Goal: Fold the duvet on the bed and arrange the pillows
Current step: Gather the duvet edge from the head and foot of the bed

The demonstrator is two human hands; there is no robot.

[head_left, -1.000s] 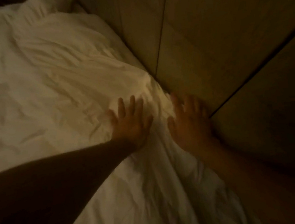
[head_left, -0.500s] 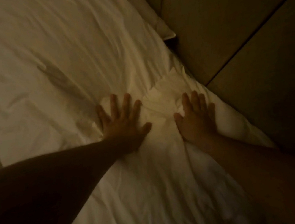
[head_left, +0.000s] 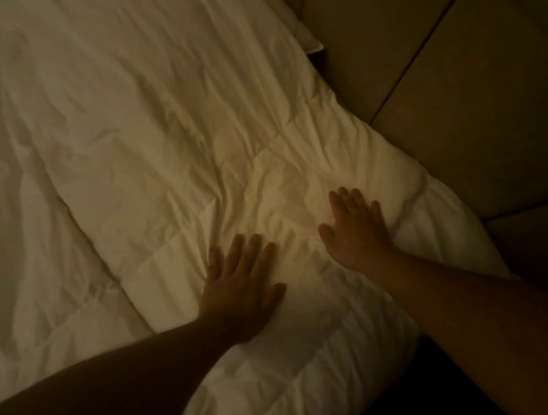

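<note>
Light: dim, warm; fine detail lost in shadow toward the lower corners of the view.

Bed (head_left: 4, 240): white sheet fills the left side, creased; its left and far edges are cut off by the frame, so no corner of the bed shows on that side.

Duvet (head_left: 159, 125): white, quilted, lying in a folded band across the bed from the far middle down to the near right. Its left fold edge runs diagonally over the sheet. Its right end is puffed up and sits against the padded panels at the bed's right edge. The near end runs out of view at the bottom.

Left hand (head_left: 240, 283): flat on the duvet, palm down, fingers straight and slightly spread, gripping nothing. Forearm in deep shadow, crossing from the lower left.

Right hand (head_left: 355, 232): flat on the duvet just beside the left hand, not touching it, fingers straight and close together, pressing near the puffed right end. Forearm enters from the lower right.

Pillow corner (head_left: 309, 39): a pale corner shows at the far right edge of the bed, mostly hidden by the duvet; cannot confirm what it is.

Padded panels (head_left: 453, 47): tan, with dark seams, along the bed's right side; lower part dark.
</note>
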